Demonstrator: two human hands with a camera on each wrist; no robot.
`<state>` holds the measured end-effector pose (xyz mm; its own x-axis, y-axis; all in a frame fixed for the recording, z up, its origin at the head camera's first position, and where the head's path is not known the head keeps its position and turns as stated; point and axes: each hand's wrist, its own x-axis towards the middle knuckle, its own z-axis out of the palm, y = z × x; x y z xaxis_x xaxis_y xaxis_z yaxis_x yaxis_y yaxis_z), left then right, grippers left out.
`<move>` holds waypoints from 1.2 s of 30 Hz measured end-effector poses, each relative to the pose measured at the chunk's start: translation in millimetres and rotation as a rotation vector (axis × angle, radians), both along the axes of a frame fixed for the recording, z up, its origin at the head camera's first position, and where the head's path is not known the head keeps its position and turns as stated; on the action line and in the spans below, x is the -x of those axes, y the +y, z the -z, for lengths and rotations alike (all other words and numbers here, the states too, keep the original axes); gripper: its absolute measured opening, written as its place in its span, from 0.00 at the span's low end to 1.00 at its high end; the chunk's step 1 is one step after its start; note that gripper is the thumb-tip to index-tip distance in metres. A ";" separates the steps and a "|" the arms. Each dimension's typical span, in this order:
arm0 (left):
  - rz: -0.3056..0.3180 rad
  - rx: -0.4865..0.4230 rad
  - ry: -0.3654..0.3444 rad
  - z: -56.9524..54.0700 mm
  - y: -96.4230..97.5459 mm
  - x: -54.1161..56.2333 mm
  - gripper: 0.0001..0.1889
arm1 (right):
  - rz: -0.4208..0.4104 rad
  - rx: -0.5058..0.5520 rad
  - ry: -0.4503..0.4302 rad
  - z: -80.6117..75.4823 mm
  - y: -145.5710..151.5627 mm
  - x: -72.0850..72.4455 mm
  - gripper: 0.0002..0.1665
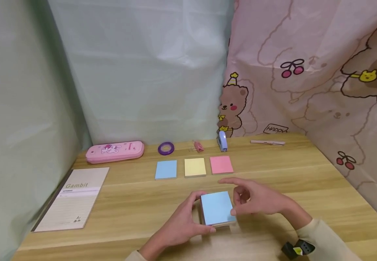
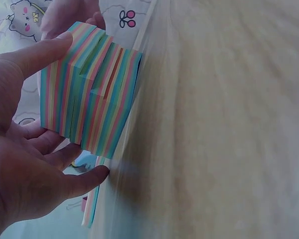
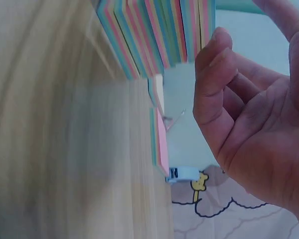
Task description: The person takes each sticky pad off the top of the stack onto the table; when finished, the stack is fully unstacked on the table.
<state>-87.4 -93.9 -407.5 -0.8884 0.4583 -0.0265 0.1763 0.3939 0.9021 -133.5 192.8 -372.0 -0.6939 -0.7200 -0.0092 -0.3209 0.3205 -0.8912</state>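
Note:
My left hand [image 1: 183, 221] grips a thick block of sticky notes [image 1: 217, 208], thumb on its near side and fingers on the far side. The block has a blue top. In the left wrist view its sides show stripes of pink, yellow, teal and blue, with gaps between layers. My right hand [image 1: 257, 197] is beside the block, its thumb at the block's right corner, index finger stretched out and the other fingers loosely bent. Beyond the hands lie three sticky note pads: blue [image 1: 166, 169], yellow [image 1: 195, 167] and pink [image 1: 221, 165].
A notebook [image 1: 72, 199] lies at the left, with a pink pencil case [image 1: 115, 152] behind it. Along the back are purple tape [image 1: 166, 148], a pink clip [image 1: 198, 146], a blue stapler [image 1: 222, 141] and a pen [image 1: 268, 143]. Fabric hangs behind the wooden table [image 1: 126, 217].

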 end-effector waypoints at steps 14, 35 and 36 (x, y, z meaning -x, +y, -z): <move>0.003 -0.011 -0.006 -1.0 -3.7 -1.1 0.48 | 0.047 -0.063 0.073 5.3 -15.6 -20.5 0.53; 0.012 -0.030 0.012 1.3 0.3 1.3 0.47 | 0.113 -0.143 0.150 8.6 -13.0 -23.2 0.50; 0.011 -0.028 0.010 1.0 0.4 1.1 0.47 | 0.113 -0.143 0.150 9.0 -13.1 -23.1 0.49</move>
<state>-88.5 -93.5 -408.5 -0.8833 0.4689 -0.0048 0.1894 0.3662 0.9111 -110.5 179.7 -381.0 -0.7711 -0.6367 0.0037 -0.4010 0.4812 -0.7795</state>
